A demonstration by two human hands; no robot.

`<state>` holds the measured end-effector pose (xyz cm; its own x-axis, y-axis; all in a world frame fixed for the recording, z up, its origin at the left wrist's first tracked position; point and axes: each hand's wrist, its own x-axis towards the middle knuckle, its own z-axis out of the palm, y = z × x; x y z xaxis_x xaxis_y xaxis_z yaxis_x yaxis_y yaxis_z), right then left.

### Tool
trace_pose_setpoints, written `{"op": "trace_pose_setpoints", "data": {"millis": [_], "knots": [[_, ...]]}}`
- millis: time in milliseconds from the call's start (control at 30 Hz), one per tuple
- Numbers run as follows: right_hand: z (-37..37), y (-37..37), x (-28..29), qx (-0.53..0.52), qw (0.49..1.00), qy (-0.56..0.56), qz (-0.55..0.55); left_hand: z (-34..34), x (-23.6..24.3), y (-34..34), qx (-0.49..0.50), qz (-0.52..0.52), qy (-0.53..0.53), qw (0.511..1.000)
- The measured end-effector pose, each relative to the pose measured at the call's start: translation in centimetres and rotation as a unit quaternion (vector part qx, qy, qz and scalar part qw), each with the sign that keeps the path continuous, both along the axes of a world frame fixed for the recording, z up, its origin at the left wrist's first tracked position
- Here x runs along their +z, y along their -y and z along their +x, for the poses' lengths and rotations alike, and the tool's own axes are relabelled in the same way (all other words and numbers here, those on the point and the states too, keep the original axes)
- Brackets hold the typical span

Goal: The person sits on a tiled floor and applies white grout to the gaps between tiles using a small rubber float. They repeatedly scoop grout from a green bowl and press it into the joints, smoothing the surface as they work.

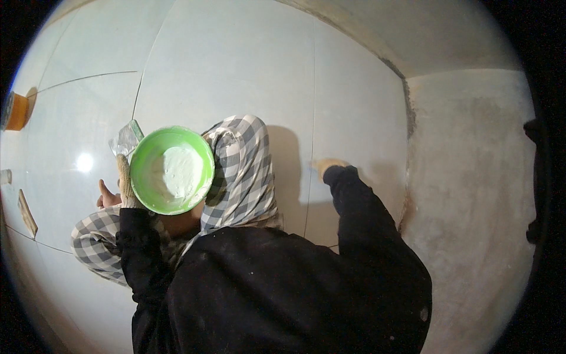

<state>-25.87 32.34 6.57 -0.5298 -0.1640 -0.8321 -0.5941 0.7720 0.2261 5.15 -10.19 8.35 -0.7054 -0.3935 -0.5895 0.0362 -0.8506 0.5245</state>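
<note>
A green bowl [139, 183] with white paste [180, 171] in it is tilted toward me beside my knee. My left hand [128, 186], in a knitted glove, is closed on the bowl's left side. Next to those fingers and the rim is a flat scraper [126, 139] with a green edge, smeared with paste; whether the same hand grips it I cannot tell. My right hand [329, 167], also gloved, reaches out to the right, low over the tiled floor by a joint line. Its fingers look closed, and a small pale bluish shape shows at their tips, too blurred to name.
Large pale floor tiles [236, 65] with thin dark joints lie around me. A bare grey wall [466, 194] rises on the right. At the far left are an orange-brown round container [16, 112], a small clear cup [6, 176] and a thin flat strip [27, 213].
</note>
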Motion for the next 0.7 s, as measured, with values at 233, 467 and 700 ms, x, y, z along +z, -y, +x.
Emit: {"op": "trace_pose_setpoints", "data": {"millis": [233,467,700], "knots": [[2.4,-1.3,8.5,-0.062,0.971,0.012,-0.23,1.6,0.5,-2.0,-0.04,0.033,-0.111,0.992],[6.0,13.1,19.7,0.182,0.923,0.0,-0.338,2.7,-6.6,-1.1,-0.114,-0.285,-0.157,0.939],[9.3,27.4,22.6,0.404,0.848,0.098,-0.328,1.5,-3.7,-2.1,0.052,-0.181,-0.124,0.974]]}}
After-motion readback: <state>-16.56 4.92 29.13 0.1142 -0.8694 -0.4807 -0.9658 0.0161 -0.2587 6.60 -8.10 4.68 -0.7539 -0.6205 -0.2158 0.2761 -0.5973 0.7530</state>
